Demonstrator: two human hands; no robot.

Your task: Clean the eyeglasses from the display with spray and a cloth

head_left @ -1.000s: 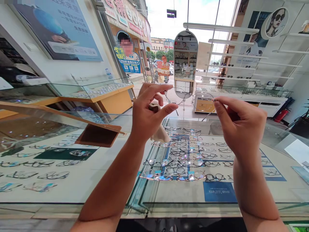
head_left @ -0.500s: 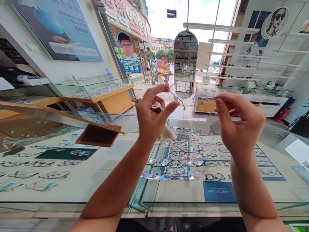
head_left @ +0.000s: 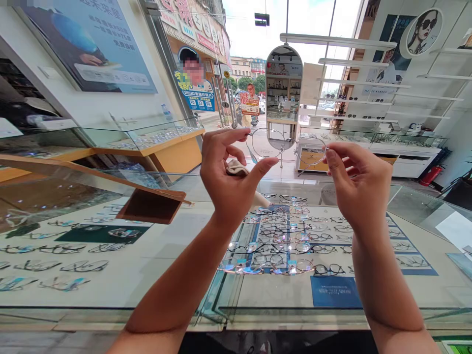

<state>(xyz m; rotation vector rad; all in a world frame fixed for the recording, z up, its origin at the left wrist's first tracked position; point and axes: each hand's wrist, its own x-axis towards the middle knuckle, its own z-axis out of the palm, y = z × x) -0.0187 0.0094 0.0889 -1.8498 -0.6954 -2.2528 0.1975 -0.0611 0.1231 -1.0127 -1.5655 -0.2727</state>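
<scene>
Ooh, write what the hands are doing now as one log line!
left hand: holding cloth, at one side of glasses | right hand: pinching glasses' other side | glasses: held above display counter

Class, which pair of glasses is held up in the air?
The thin-rimmed round pair between the left hand and right hand; the pairs below lie in rows in the counter.

A pair of thin-rimmed eyeglasses with clear, rounded lenses is held up between the left hand and right hand, tilted slightly lower toward the right, temples slanting downward. A pale cloth sits bunched in the left hand, its loose end hanging below.
</scene>
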